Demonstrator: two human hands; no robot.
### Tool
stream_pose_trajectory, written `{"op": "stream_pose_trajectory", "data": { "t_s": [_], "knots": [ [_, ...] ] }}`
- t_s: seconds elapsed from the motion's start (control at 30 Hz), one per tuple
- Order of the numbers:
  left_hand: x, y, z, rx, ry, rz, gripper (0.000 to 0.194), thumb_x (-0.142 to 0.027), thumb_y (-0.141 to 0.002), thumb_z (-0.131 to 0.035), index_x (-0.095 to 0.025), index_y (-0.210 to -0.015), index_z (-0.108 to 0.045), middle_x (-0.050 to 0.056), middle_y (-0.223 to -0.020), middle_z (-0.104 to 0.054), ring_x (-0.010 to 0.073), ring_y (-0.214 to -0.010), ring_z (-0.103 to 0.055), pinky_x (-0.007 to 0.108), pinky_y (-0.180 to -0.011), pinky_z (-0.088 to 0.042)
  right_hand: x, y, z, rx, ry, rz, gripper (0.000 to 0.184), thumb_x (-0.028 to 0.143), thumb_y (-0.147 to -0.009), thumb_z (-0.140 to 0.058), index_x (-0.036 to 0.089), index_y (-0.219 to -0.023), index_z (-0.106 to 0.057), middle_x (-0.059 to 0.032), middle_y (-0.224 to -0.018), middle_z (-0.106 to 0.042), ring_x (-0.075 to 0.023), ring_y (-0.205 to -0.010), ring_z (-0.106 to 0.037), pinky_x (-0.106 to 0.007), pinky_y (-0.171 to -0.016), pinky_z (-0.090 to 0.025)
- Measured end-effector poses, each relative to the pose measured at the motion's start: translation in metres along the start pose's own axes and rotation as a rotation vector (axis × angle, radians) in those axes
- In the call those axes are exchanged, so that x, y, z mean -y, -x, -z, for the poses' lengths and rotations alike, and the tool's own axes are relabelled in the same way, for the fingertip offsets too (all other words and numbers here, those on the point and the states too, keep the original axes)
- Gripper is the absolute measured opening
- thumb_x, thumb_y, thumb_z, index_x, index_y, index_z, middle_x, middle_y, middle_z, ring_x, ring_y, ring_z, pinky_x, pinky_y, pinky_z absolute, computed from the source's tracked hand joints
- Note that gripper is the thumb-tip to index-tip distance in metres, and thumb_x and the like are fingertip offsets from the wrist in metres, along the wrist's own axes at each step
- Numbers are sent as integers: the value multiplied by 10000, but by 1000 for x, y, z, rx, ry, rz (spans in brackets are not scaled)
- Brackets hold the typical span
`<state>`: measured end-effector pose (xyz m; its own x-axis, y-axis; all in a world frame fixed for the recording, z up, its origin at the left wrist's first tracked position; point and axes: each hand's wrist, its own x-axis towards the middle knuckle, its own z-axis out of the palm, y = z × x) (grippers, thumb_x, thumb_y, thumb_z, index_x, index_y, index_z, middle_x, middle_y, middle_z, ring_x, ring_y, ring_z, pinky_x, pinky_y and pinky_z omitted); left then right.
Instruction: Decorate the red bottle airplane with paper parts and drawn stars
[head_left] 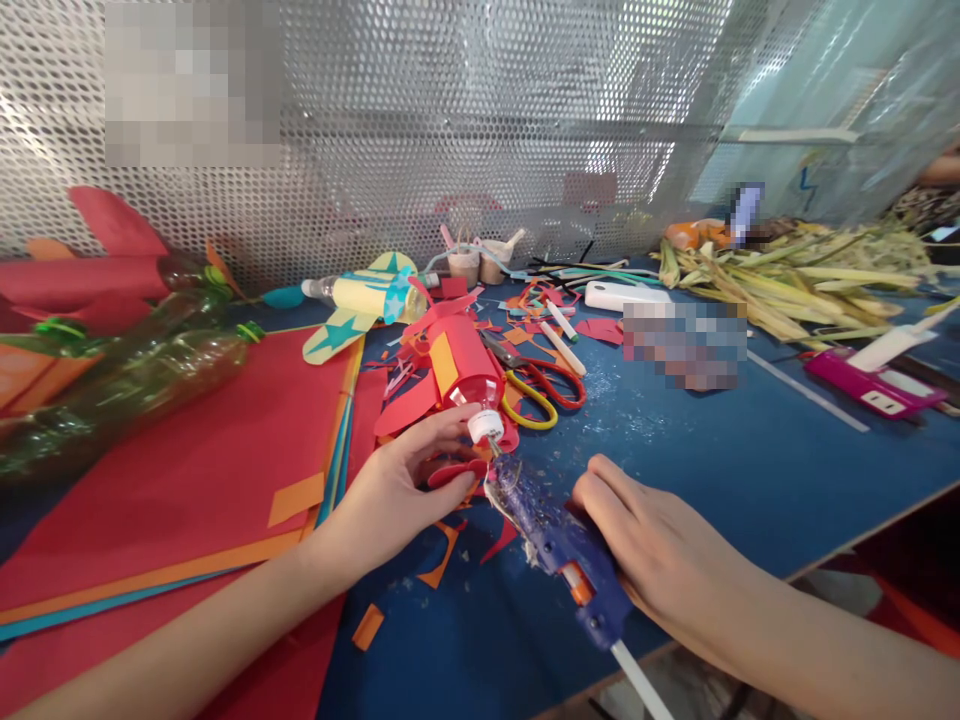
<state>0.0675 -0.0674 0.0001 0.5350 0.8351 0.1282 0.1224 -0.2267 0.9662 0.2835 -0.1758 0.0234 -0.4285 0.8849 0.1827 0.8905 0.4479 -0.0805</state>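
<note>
A blue hot glue gun with a white glue stick in its back end is gripped by my right hand. Its nozzle meets the white cap of a small plastic bottle wrapped in red paper, or comes very near it. My left hand curls beside the cap, fingers behind the bottle's neck and thumb by a red paper piece. Whether those fingers grip the bottle or the paper is partly hidden. Yellow- and red-handled scissors lie right of the bottle.
Red, orange and blue sheets are stacked at left, with green plastic bottles across them. A yellow paper-covered bottle plane lies behind. Paper scraps, markers and dry husks spread over the blue table. A perforated metal wall stands behind.
</note>
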Motion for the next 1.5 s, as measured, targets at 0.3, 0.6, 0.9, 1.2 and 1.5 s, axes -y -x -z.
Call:
{"op": "stream_pose_trajectory", "data": {
  "t_s": [0.3,0.6,0.9,1.2,1.5],
  "knots": [
    [-1,-1,0,21,80,1,473,-128,-729,-653,-242,-1180,-571,5,-1073,-682,145,-994,-657,233,-860,-552,4,-3,0,0,-3,-17,359,23,-613,-570,228,-807,-348,-20,-789,-494,-202,-619,-562,-289,-480,-413],
    [-1,-2,-1,-3,38,6,475,-149,-735,-649,-237,-1195,-567,0,-1033,-695,149,-1011,-647,248,-878,-544,6,0,0,-31,-25,-55,344,24,-653,-549,234,-800,-320,-25,-782,-496,-188,-632,-527,-298,-519,-441],
    [-4,-1,-1,-3,47,30,481,-158,-718,-650,-226,-1186,-562,-6,-1009,-705,136,-983,-654,218,-841,-552,3,3,-1,-18,-76,-85,336,0,-653,-571,213,-807,-362,-38,-799,-505,-200,-644,-547,-323,-524,-475],
    [-2,-1,-1,2,73,2,478,-139,-723,-659,-247,-1181,-576,-19,-1019,-698,118,-975,-653,201,-858,-546,8,-3,-2,3,-62,-49,343,7,-631,-608,207,-795,-382,-39,-791,-516,-216,-655,-571,-349,-534,-513],
    [-1,-1,0,-24,47,19,485,-158,-723,-667,-252,-1190,-576,-1,-1053,-695,152,-997,-650,254,-861,-559,7,1,-5,-39,-35,-54,340,23,-629,-636,195,-818,-412,-46,-808,-547,-235,-686,-603,-355,-551,-521]
  ]
}}
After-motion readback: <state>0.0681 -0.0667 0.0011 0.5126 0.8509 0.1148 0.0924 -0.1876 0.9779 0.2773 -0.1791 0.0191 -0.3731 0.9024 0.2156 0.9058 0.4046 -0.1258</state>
